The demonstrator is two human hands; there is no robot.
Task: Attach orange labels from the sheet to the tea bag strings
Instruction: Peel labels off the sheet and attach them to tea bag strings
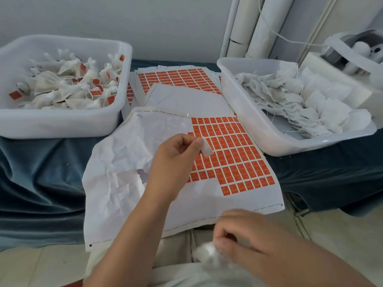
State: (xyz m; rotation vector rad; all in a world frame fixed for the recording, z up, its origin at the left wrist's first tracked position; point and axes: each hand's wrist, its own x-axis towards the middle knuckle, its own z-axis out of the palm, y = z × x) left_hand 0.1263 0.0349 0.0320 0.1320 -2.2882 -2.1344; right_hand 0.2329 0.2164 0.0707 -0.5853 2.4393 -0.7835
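The left hand [176, 160] pinches a peeled label [207, 147] above the label sheet [238, 154]; the tea bag [207, 255] sits nearer the body, below and to the right, gripped by the blurred right hand [248, 237]; I can't make out its string.

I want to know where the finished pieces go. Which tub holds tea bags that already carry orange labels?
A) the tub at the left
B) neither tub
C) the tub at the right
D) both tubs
A: orange labels show among the tea bags in the left tub, while the plain bags in the right tub show only bare strings.
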